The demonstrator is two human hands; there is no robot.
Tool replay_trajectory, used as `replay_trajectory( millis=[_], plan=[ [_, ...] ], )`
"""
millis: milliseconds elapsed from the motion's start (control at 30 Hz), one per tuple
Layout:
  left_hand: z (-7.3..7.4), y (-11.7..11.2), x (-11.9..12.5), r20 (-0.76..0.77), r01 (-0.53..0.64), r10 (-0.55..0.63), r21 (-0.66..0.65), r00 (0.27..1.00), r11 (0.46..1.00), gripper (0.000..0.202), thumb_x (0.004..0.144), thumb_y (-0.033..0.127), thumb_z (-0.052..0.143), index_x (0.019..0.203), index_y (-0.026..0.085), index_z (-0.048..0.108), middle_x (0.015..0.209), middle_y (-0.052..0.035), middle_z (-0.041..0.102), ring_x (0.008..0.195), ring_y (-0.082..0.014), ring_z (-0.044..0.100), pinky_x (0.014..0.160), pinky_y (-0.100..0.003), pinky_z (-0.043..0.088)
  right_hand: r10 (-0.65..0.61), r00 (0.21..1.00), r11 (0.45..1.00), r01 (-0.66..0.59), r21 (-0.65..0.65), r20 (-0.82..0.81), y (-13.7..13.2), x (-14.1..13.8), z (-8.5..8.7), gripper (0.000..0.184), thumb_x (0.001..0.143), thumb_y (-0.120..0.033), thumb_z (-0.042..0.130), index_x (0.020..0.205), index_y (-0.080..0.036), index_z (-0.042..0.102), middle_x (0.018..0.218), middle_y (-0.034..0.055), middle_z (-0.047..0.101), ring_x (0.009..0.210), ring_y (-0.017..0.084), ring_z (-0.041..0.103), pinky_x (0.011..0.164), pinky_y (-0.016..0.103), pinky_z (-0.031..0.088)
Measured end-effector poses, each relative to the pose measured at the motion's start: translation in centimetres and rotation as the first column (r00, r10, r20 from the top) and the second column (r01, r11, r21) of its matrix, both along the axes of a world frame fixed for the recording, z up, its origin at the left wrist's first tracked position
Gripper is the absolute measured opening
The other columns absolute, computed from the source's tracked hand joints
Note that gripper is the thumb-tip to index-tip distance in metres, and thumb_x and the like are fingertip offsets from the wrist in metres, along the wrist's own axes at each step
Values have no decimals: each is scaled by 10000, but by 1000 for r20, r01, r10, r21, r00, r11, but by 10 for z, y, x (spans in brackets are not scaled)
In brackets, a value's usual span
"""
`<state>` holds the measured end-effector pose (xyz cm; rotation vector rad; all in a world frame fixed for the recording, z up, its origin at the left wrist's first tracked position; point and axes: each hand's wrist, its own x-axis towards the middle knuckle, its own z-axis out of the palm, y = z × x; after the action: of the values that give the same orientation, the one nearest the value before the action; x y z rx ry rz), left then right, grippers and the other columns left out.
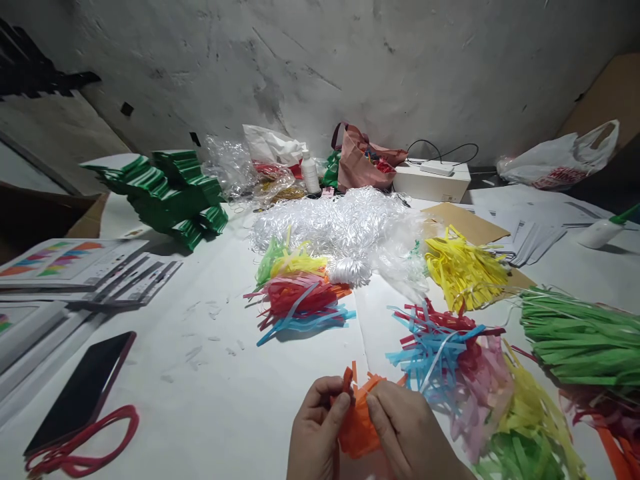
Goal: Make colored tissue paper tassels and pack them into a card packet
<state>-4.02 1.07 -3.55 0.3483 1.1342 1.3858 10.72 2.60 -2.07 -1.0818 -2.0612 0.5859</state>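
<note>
At the near edge of the table, my left hand (323, 427) pinches the twisted top of an orange tissue paper tassel (361, 427). My right hand (407, 430) is closed on the same tassel's right side, thumb pressed on the paper. Its fringe spreads between the two hands. Just right of my right hand lies a garland of tissue tassels in blue (433, 360), red, pink, yellow and green. Farther forward sits a second bunch with red (300, 293), yellow, green and blue fringes. My fingers partly hide the orange tassel's top.
A heap of white string (345, 220) fills the table's middle back. Yellow tassels (465, 270) and green tassels (580, 340) lie right. At left are a phone (83, 383) with a red strap, printed sheets (75, 267) and stacked green paper (170, 193). A white bottle (310, 175) stands behind.
</note>
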Motion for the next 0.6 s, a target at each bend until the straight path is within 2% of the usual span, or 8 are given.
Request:
replay_trajectory(
  millis=[133,233,300,367,433,500,533,600],
  plan=[
    [4,-6,9,-82,45,-40,62,996,997,351,544,396,950,721,192,725,792,-39,732,742,-207,690,698,-283,575,-14,999,987,6,-158,-52,2,-5,2,377,1057,-501,327,930,-213,535,671,-22,586,548,138,562,516,237,384],
    [10,-8,12,-125,83,-70,101,990,991,363,579,443,924,789,207,745,809,-47,732,781,-227,693,727,-295,570,-4,996,980,-13,-197,-85,4,-5,2,329,1071,-426,306,939,-216,522,705,-18,611,571,132,586,547,231,397],
    [14,-7,8,-152,65,-48,112,987,992,430,613,466,903,948,241,754,840,-42,735,811,-224,689,737,-286,565,-2,995,984,-16,-179,-99,5,-5,1,308,1073,-353,297,907,-219,519,728,-11,622,586,126,589,575,229,403],
    [17,-5,2,-236,111,-74,148,969,983,410,675,476,863,998,248,755,864,-47,726,818,-224,681,739,-287,559,15,997,991,-26,-130,-81,4,-4,-2,292,1063,-326,315,885,-219,520,717,-11,615,579,128,571,570,234,392],
    [17,-2,-4,-370,224,-136,206,919,952,255,768,453,796,882,226,773,840,-51,703,798,-216,663,730,-282,541,38,998,997,-41,-67,-46,4,-5,-3,304,1055,-314,319,834,-222,505,692,-12,602,568,130,554,551,241,373],
    [16,1,-10,-479,316,-163,258,862,913,225,838,421,732,753,214,752,773,-40,669,751,-201,631,708,-276,518,58,998,998,-59,-38,-23,4,-6,-2,312,1051,-309,319,812,-223,500,682,-13,600,570,131,553,544,241,371],
    [14,3,-13,-516,313,-135,277,846,908,236,852,411,717,722,215,736,749,-33,654,740,-197,616,705,-275,509,67,998,997,-67,-41,-14,4,-5,-1,309,1049,-309,321,814,-224,504,688,-12,606,579,132,561,549,240,380],
    [10,7,-24,-555,220,-20,295,831,930,240,844,415,722,707,218,712,763,-29,651,779,-203,603,725,-274,502,61,998,995,-58,-85,29,6,7,1,301,1046,-306,331,819,-227,513,714,-6,625,618,139,587,577,239,413]
  ],
)
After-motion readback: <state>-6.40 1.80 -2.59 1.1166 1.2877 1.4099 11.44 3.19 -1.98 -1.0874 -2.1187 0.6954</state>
